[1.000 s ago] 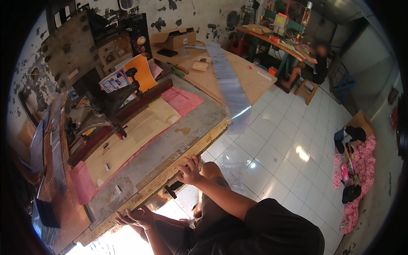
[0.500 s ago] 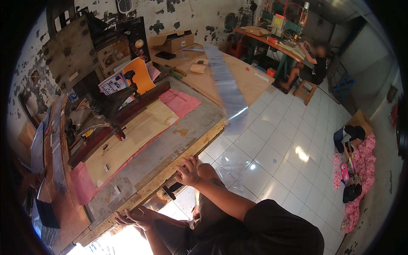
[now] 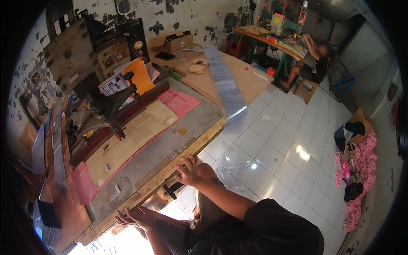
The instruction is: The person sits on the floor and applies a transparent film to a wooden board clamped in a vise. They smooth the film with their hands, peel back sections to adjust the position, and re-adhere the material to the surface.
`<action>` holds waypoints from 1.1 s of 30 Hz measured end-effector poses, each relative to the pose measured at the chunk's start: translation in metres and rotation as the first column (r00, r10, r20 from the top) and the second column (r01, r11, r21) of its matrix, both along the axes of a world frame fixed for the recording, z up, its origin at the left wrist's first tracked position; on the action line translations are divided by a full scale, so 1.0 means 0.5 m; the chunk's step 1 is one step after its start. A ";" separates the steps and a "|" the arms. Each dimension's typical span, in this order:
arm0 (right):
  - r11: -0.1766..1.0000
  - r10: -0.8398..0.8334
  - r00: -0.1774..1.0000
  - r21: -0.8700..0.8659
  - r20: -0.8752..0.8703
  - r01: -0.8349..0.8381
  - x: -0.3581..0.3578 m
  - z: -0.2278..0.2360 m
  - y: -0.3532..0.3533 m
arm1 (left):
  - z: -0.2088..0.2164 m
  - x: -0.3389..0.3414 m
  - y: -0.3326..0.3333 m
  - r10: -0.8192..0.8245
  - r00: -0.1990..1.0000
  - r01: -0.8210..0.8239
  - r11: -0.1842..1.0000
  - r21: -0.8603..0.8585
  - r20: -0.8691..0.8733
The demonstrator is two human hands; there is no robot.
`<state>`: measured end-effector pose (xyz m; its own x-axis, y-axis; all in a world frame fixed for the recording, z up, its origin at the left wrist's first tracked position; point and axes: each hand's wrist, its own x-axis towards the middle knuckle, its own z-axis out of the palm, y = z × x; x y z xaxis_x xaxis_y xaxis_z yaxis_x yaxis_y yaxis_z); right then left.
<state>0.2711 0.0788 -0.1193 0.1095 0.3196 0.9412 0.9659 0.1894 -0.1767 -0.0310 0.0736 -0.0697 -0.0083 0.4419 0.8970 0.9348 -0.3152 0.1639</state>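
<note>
White tiles (image 3: 272, 140) cover the floor beside a grey worktop (image 3: 161, 157) with a chipped front edge (image 3: 204, 143). From the head view, the left hand (image 3: 138, 217) is at that edge, empty, its fingers spread apart; the right hand (image 3: 188, 171) is farther along, empty too, fingers parted and loosely bent, near a black fitting (image 3: 170, 192). Pale sheeting (image 3: 127, 146) lies over a pink sheet (image 3: 185, 103) on the worktop, alongside a dark red bar (image 3: 144, 101).
</note>
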 end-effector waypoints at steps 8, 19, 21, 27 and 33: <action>1.000 0.019 1.000 0.004 -0.007 -0.019 -0.001 0.000 -0.001 | 0.005 0.000 0.003 -0.001 1.000 0.002 1.000 0.029 -0.021; 1.000 0.007 1.000 -0.009 -0.018 -0.007 -0.003 0.005 -0.003 | 0.002 0.002 -0.004 0.009 1.000 -0.009 1.000 0.006 -0.005; 1.000 0.002 1.000 -0.017 -0.023 -0.002 -0.004 0.005 -0.007 | -0.005 -0.001 -0.004 -0.007 1.000 0.007 1.000 0.003 0.007; 1.000 -0.007 1.000 -0.015 -0.004 0.007 -0.002 0.004 -0.008 | 0.002 0.004 -0.006 0.006 1.000 -0.006 1.000 0.011 0.015; 1.000 0.025 0.998 0.014 -0.057 -0.025 -0.009 0.030 -0.021 | -0.022 0.003 0.008 0.026 0.999 -0.026 1.000 0.017 0.030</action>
<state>0.2668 0.0685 -0.1044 0.1554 0.3103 0.9378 0.9492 0.2161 -0.2288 -0.0294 0.0778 -0.0806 -0.0463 0.4259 0.9036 0.9375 -0.2937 0.1865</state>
